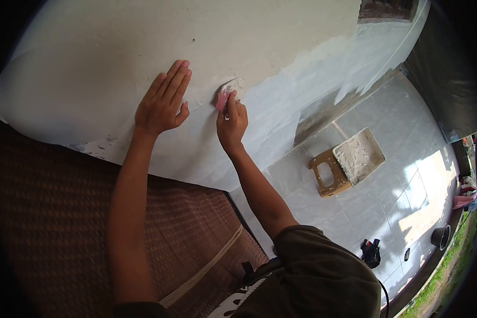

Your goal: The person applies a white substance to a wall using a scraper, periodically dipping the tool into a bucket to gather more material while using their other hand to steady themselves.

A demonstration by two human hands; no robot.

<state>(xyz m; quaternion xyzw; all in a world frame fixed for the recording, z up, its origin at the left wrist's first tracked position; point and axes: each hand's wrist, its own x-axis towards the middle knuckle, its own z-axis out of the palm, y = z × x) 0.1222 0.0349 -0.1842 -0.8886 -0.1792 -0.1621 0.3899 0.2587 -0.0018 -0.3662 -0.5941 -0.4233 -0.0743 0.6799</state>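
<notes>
My left hand (pixel 163 100) lies flat against the wall (pixel 259 32), fingers stretched out and held side by side. To its right, my right hand (pixel 232 124) grips a pink putty scraper (pixel 223 100), with the index finger laid along it. Whitish putty (pixel 235 84) is smeared over the scraper's far part, which is against or very close to the wall. Around both hands the wall shows a beige upper area and a paler, bluish-white lower area.
A tray of white putty (pixel 358 153) rests on a brown plastic stool (pixel 328 175) on the tiled floor (pixel 355 222). Brown woven matting (pixel 63 206) stands at left. A black bag (pixel 371 253) and dark bucket (pixel 440 237) lie toward the floor's outer edge.
</notes>
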